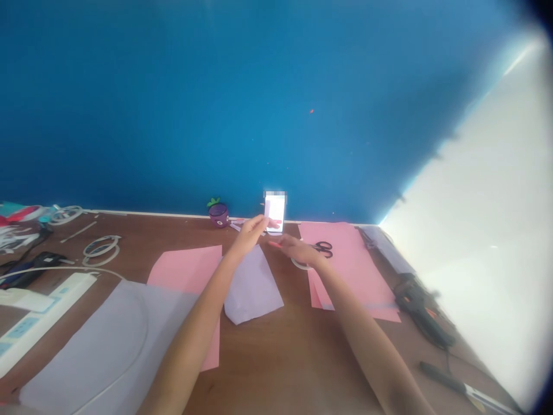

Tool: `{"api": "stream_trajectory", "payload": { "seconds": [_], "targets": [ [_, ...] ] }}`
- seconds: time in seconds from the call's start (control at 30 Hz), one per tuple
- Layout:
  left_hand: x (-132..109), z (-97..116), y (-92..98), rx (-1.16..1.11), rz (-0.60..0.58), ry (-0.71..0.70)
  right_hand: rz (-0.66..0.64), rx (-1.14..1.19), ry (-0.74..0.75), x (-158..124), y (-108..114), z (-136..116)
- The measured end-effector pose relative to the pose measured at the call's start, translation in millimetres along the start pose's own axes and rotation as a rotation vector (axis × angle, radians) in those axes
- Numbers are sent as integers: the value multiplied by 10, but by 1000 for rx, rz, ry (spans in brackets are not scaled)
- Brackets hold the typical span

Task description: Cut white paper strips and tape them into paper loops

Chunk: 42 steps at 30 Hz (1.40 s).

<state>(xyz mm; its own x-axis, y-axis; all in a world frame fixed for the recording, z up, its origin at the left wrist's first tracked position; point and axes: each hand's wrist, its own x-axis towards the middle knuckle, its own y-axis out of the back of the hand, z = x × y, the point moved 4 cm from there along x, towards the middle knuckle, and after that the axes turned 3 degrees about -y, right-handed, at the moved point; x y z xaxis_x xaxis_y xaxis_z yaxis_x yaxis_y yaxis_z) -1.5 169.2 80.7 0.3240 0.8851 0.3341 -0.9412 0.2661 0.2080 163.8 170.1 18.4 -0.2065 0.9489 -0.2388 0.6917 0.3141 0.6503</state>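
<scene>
My left hand [252, 230] is raised near the back of the wooden table [276, 351], pinching a small pale paper strip [266, 212] upright. My right hand [298, 251] is just to its right, holding a thin red stick-like item [275, 244]; I cannot tell what it is. Under this hand a roll of tape [301, 264] lies at the edge of a pink paper sheet [352, 271]. A white folded paper piece [251, 286] lies below both hands. Black-handled scissors [324, 248] rest on the pink sheet beside my right hand.
A phone [275, 214] leans on the blue wall, next to a purple toy pot [218, 212]. Another pink sheet [188, 274] and a large white sheet [103, 340] lie left. A power strip [41, 314], white rings [101, 248] and a glue gun [421, 314] border the table.
</scene>
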Motion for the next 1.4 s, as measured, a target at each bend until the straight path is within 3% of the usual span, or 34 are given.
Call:
{"api": "stream_trajectory", "payload": {
  "seconds": [0.13,0.27,0.4,0.6,0.77,1.07,1.4],
  "targets": [
    [4,2,-21,-79,-14,12,-184,-83,-53,-18,-249,-17],
    [-6,-9,-23,-105,-24,35,-119,-180,8,-32,-214,-91],
    [-9,-35,10,-216,30,87,-60,-296,19,-51,45,-55],
    [16,-49,50,-446,93,108,157,-454,-199,-32,625,376],
    [16,-60,68,-491,108,122,210,-547,-320,-35,833,706],
    [33,-151,91,-497,145,144,150,-623,-356,10,794,901],
    [19,-142,67,-447,171,121,111,-601,-155,92,657,806]
  ]
}}
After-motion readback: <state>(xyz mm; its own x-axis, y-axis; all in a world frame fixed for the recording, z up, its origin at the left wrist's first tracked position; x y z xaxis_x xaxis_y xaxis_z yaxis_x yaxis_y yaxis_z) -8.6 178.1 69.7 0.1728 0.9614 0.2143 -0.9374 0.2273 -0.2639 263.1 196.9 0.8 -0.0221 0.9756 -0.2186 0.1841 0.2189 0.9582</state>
